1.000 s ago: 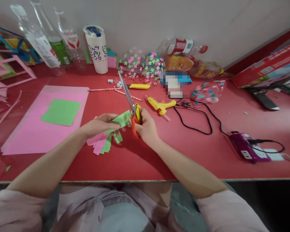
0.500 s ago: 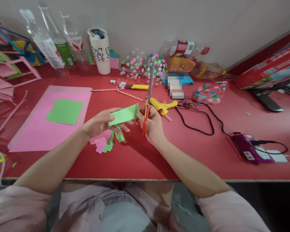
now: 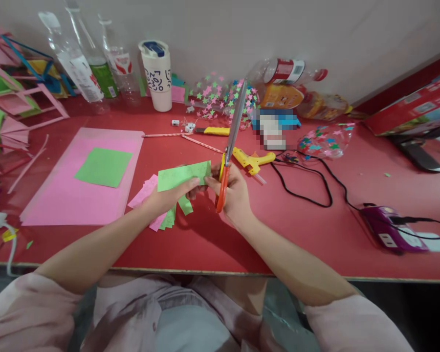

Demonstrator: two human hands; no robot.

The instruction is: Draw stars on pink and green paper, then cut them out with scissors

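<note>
Between my hands is a green paper strip [image 3: 179, 174], raised off the red table. My left hand [image 3: 172, 195] grips it from below, thumb on its lower edge near the right end. My right hand [image 3: 236, 193] holds scissors [image 3: 234, 124] with orange and yellow handles, blades together and pointing up and away. Its thumb and fingertips also touch the strip's right end. Under my left hand lie pink paper strips [image 3: 144, 191] and green paper strips [image 3: 168, 218], partly hidden by the hand and wrist.
Pink sheets [image 3: 62, 195] with a green paper square [image 3: 104, 167] lie at left. A yellow glue gun [image 3: 254, 160], a yellow cutter [image 3: 216, 131] and a purple power strip [image 3: 392, 227] lie beyond and right. Bottles [image 3: 80, 78] and a white tumbler [image 3: 157, 78] stand along the wall.
The scissors have swung upright and moved right, away from the strip. The strip was turned and unfolded wider. My left hand has shifted its grip toward the strip's right end.
</note>
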